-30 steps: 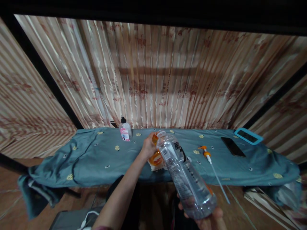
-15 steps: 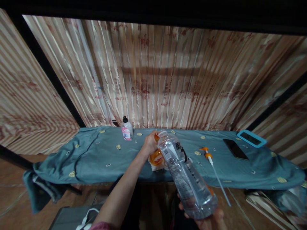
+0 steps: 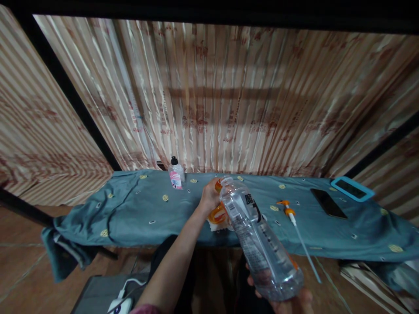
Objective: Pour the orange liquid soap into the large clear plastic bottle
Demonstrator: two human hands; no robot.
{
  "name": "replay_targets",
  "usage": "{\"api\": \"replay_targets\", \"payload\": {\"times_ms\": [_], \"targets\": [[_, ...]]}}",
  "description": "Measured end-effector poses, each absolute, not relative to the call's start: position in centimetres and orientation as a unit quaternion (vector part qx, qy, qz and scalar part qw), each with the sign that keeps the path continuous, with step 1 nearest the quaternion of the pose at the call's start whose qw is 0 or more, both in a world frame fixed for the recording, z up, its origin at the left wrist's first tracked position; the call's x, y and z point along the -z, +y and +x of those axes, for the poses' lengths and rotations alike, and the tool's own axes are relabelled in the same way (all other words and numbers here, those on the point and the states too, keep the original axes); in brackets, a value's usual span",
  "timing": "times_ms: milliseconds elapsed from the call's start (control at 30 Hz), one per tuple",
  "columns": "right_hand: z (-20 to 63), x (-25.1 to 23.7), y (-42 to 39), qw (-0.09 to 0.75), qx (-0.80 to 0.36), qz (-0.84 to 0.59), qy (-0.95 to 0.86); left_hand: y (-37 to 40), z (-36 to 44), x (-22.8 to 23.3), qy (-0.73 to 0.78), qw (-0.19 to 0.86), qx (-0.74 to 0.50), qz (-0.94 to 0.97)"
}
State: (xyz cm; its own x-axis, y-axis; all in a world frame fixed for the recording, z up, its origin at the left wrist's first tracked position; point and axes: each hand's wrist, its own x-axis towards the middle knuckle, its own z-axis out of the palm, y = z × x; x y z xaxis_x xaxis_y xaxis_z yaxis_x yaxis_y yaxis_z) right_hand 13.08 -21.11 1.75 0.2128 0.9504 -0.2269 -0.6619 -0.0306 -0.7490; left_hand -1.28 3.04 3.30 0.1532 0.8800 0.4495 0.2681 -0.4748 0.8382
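Note:
My right hand point(image 3: 288, 298) grips the base of a large clear plastic bottle point(image 3: 258, 240), tilted with its open neck pointing away toward the table. My left hand point(image 3: 209, 198) reaches across and holds an orange container point(image 3: 218, 213) that stands on a white cloth at the table's near edge; the clear bottle's neck is right beside it. An orange pump head with a long white tube point(image 3: 294, 226) lies on the cloth to the right.
The table wears a teal cloth point(image 3: 137, 213) and stands against striped curtains. A small bottle with a black cap and pink label point(image 3: 176, 174) stands at the back. A black phone point(image 3: 328, 203) and a blue-framed device point(image 3: 352, 188) lie far right. A grey box with a white cable point(image 3: 108, 296) sits below left.
The view has drifted slightly to the left and down, so everything appears shifted right. Both hands keep their hold; the clear bottle stays tilted at the orange container.

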Motion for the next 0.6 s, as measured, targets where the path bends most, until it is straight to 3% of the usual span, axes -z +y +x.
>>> {"api": "replay_targets", "payload": {"times_ms": [600], "targets": [[13.07, -0.95, -20.84, 0.683, -0.610, -0.359, -0.184, 2.82, -0.98, -3.10, 0.412, 0.336, -0.527, 0.663]]}}
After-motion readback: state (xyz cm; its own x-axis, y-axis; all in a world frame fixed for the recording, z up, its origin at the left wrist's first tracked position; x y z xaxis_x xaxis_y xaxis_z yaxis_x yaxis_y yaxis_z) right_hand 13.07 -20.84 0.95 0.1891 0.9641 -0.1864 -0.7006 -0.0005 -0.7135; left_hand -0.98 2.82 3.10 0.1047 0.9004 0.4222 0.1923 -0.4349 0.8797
